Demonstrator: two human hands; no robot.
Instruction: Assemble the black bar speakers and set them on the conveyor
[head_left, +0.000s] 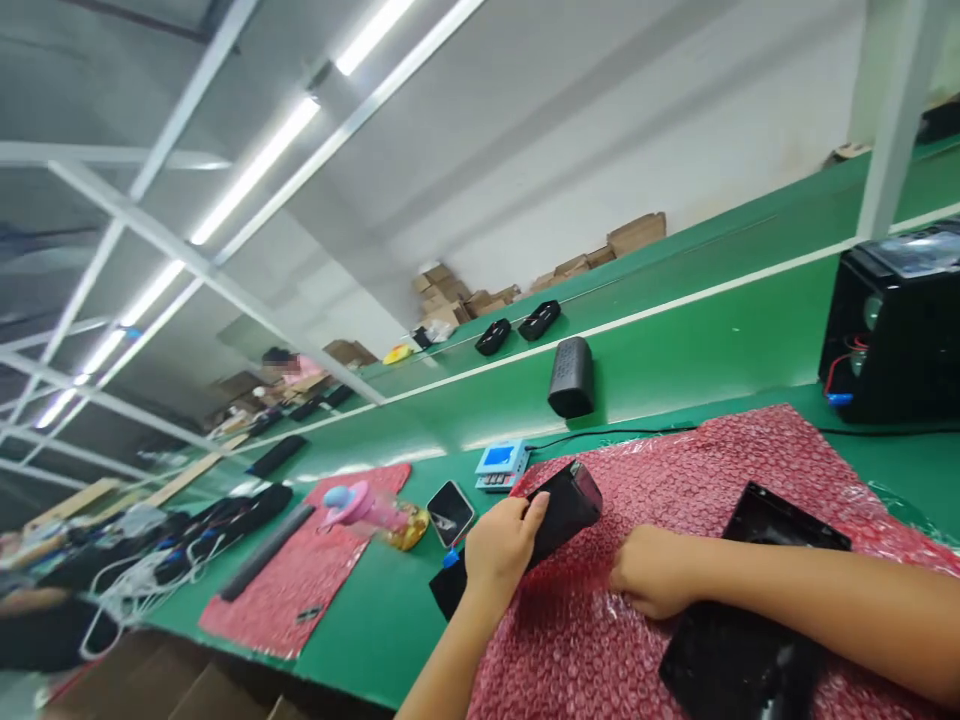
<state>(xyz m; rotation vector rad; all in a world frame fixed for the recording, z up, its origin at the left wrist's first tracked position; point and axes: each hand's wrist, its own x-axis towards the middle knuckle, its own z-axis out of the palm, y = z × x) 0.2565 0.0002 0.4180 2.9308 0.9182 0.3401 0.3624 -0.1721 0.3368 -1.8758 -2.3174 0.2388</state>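
My left hand (499,545) is closed around a long black box-shaped housing (564,512), tilted above the work surface with one end raised. A bit of blue (450,557) shows beside its lower end. My right hand (654,570) rests low over the red bubble wrap (570,640), fingers curled inward; whatever they hold, if anything, is hidden. Under and beyond my right forearm lie a black open housing piece (780,515) and a black flat part (739,665), both partly covered by the arm.
A blue meter (501,462), a phone (451,513) and a pink-lidded bottle (382,512) stand left of the wrap. A dark speaker (571,377) sits by the green ledge. At right is a black box with wires (900,330). A person (296,370) is far left.
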